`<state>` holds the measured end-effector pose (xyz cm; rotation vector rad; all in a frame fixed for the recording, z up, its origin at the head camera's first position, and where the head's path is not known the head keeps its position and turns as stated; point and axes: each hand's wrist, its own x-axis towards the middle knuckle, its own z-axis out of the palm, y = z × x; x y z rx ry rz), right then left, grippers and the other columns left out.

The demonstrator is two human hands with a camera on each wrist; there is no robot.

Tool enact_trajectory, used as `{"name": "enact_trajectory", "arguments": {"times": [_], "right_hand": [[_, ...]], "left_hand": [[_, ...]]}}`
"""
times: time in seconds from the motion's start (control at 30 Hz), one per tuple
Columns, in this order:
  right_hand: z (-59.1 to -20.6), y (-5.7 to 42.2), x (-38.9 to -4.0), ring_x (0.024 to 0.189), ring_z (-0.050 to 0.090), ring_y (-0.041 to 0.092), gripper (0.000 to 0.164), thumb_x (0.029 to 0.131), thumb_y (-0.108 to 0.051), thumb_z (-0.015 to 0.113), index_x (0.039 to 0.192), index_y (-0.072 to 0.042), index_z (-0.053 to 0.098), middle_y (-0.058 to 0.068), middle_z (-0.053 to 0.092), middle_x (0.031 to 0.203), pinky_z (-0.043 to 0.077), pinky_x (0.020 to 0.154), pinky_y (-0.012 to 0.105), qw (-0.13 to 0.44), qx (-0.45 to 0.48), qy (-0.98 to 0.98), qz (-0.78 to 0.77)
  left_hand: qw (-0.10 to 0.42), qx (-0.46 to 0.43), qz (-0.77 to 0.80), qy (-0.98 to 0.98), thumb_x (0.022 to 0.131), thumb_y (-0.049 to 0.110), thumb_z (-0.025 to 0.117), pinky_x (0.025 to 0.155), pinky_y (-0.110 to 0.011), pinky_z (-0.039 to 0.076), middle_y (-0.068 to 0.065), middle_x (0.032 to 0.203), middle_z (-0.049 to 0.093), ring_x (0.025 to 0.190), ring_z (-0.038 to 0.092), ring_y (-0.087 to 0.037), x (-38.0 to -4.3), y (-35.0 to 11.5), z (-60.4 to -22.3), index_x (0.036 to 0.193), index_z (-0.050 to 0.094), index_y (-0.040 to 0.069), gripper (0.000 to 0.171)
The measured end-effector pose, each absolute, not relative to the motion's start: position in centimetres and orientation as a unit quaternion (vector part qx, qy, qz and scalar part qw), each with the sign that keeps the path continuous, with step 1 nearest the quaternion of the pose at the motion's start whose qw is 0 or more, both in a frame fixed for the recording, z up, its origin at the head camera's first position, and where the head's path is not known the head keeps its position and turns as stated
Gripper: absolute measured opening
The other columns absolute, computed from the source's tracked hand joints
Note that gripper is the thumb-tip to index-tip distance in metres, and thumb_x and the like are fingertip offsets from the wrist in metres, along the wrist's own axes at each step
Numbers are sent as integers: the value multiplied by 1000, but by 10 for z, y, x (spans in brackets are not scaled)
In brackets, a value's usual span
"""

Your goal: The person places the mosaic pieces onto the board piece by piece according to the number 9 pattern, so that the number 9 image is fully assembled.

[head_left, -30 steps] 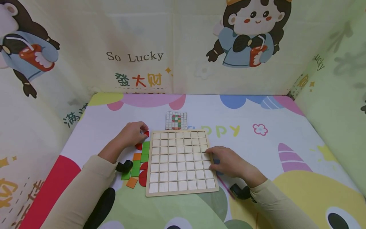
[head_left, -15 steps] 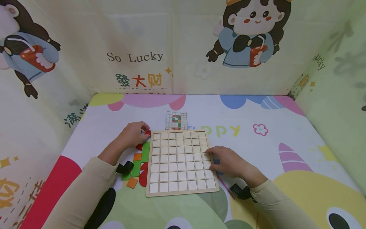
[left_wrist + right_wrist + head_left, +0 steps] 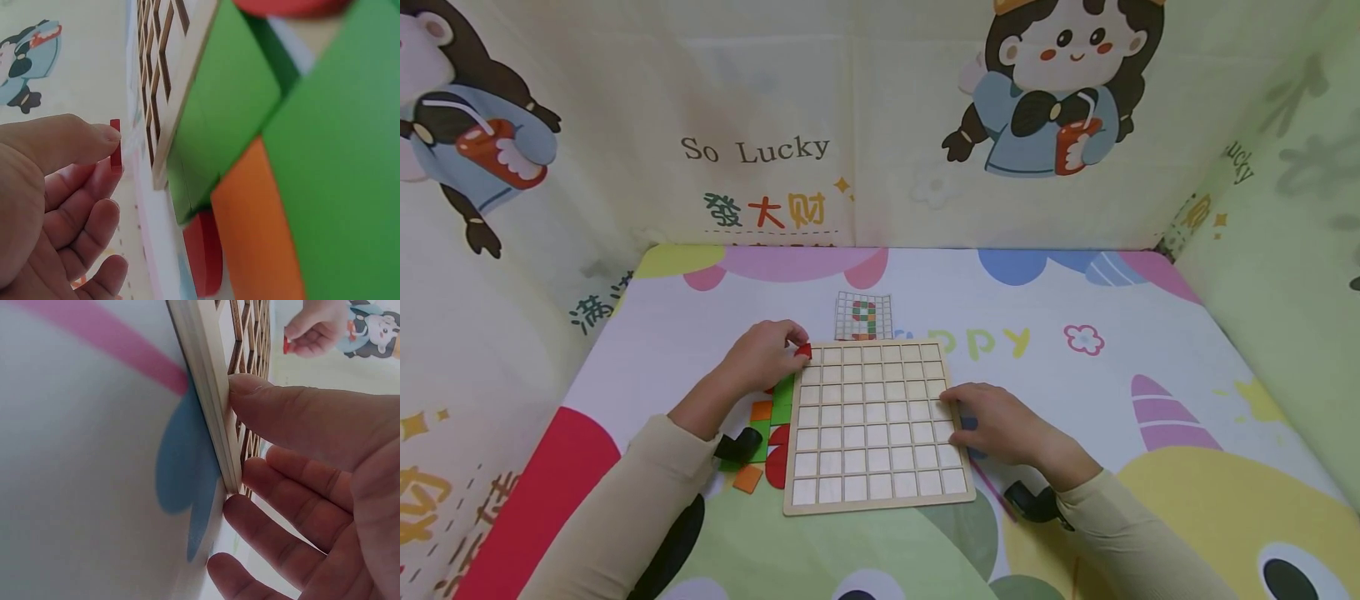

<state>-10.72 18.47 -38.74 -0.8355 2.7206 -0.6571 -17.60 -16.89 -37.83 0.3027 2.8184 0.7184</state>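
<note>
My left hand (image 3: 769,352) pinches a small red tile (image 3: 804,351) between thumb and fingers, over the far left corner of a wooden grid board (image 3: 880,505). In the left wrist view, this red tile (image 3: 115,145) shows edge-on at the thumb tip, with the other fingers loosely bent below. My right hand (image 3: 1000,425) rests on the board's right rim. The right wrist view shows its thumb (image 3: 269,406) on the rim and its fingers (image 3: 275,531) along the board's edge. The board's square cells hold no tiles.
Green tiles (image 3: 782,402), orange tiles (image 3: 748,478) and rounded red tiles (image 3: 776,467) lie along the board's left side, partly behind my left wrist. A gridded pattern card (image 3: 863,315) with a red, green and orange figure lies beyond the board's far edge.
My left hand has moved right with the red tile, from beside the board to over its far left corner. My right hand and the board have stayed put.
</note>
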Motion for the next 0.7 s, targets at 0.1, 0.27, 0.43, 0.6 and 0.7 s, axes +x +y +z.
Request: {"name": "enact_trajectory", "arguments": {"times": [0.1, 0.27, 0.43, 0.6, 0.7], "right_hand": [[-387, 184, -107, 118, 58, 35, 47, 84, -12, 79, 126, 0, 62, 14, 64, 125, 44, 100, 50, 112, -281, 927, -223], [-387, 185, -107, 118, 58, 35, 47, 84, -12, 78, 126, 1, 62, 15, 64, 125, 44, 100, 51, 115, -277, 928, -221], [-387, 184, -108, 118, 58, 35, 46, 84, -11, 77, 126, 0, 62, 14, 64, 124, 44, 100, 51, 116, -276, 928, -221], [-386, 184, -108, 117, 58, 35, 46, 84, -11, 77, 126, 0, 62, 14, 64, 124, 45, 99, 51, 117, -274, 928, -225], [-387, 184, -108, 117, 58, 35, 46, 84, -12, 77, 126, 0, 62, 14, 64, 123, 45, 99, 51, 117, -275, 927, -225]], "left_hand": [[105, 105, 244, 958, 92, 21, 70, 87, -43, 54, -15, 114, 65, 103, 55, -30, -175, -165, -379, 119, 65, 3, 33], [106, 103, 250, 957, 90, 21, 70, 86, -43, 54, -13, 114, 64, 105, 53, -29, -171, -158, -379, 119, 66, 5, 34], [105, 108, 252, 956, 87, 22, 73, 81, -39, 56, -13, 114, 64, 103, 53, -28, -168, -151, -377, 119, 66, 5, 37], [100, 123, 249, 955, 88, 21, 73, 82, -40, 56, -12, 111, 65, 102, 54, -28, -166, -145, -379, 118, 66, 4, 35], [101, 130, 247, 955, 90, 22, 72, 83, -40, 54, -10, 111, 66, 101, 55, -27, -165, -141, -381, 116, 67, 4, 33]]}}
